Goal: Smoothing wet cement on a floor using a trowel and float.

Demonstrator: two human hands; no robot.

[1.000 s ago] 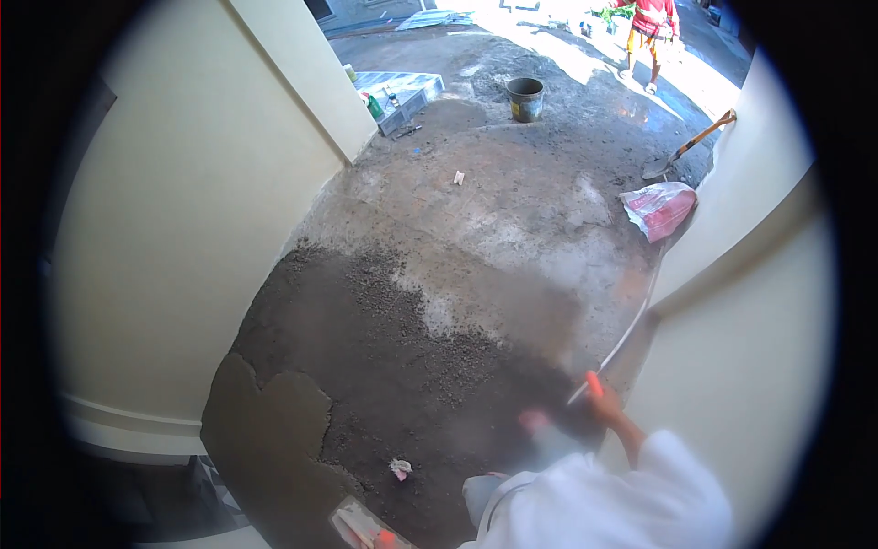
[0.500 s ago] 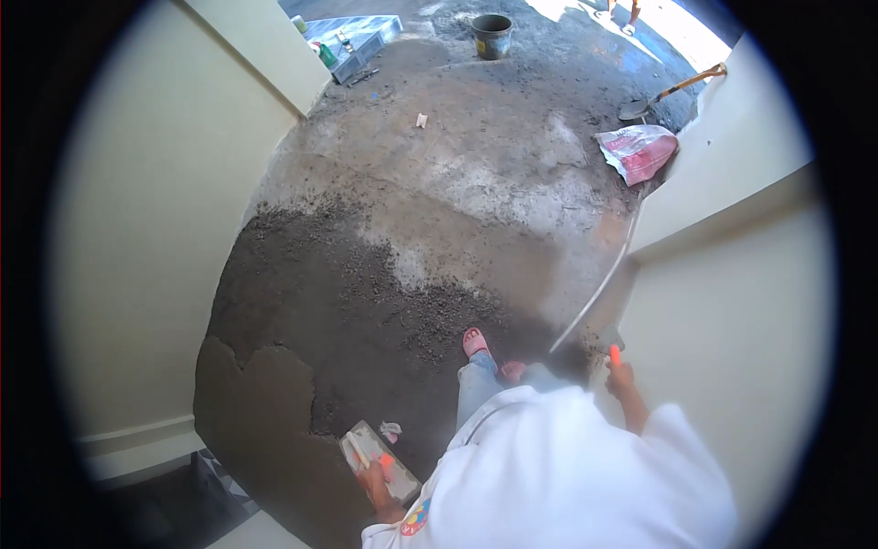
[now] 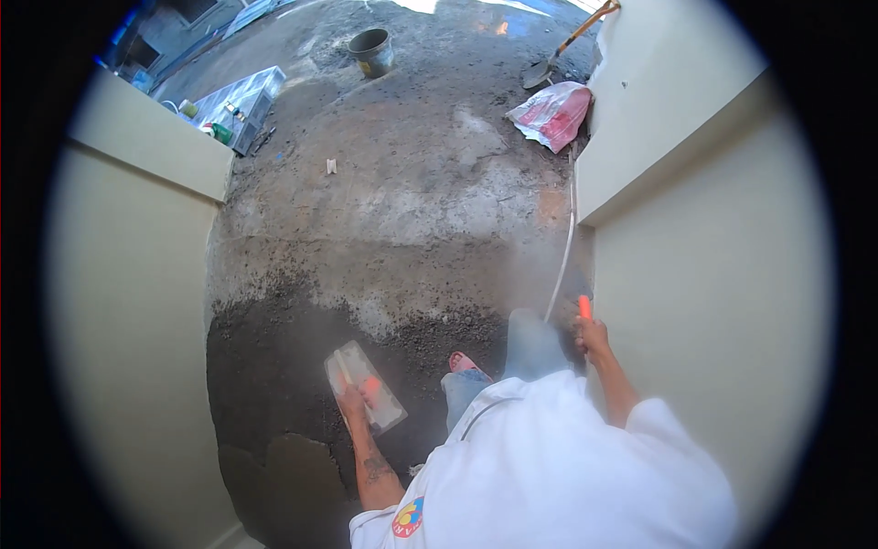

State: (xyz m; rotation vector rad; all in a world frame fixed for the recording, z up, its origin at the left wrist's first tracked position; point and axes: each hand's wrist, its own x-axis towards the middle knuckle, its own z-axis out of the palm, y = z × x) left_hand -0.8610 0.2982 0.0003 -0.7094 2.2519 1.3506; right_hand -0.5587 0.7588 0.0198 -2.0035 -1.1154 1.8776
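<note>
My left hand (image 3: pixel 355 399) grips a pale rectangular float (image 3: pixel 389 407) with a wooden handle and an orange patch, held over dark, gritty mix on the floor (image 3: pixel 265 366). My right hand (image 3: pixel 590 335) is closed on an orange-handled tool (image 3: pixel 584 307), its head hard to make out, beside the right-hand wall. A pink sandal (image 3: pixel 459 363) shows between the float and my blurred jeans. A smoother grey patch of wet mortar (image 3: pixel 283 468) lies behind my left hand at the lower left.
Cream walls (image 3: pixel 133 302) flank the passage. A white cable (image 3: pixel 567 238) runs along its right side toward a red-and-white sack (image 3: pixel 549 114). A shovel (image 3: pixel 540 71) leans nearby. A grey bucket (image 3: pixel 371 57) stands farther out, and wrapped boxes (image 3: pixel 251 96) lie at upper left.
My view has turned rightward and I have moved forward along the passage. Both tools have moved forward with my hands. The co-worker in red has left the view.
</note>
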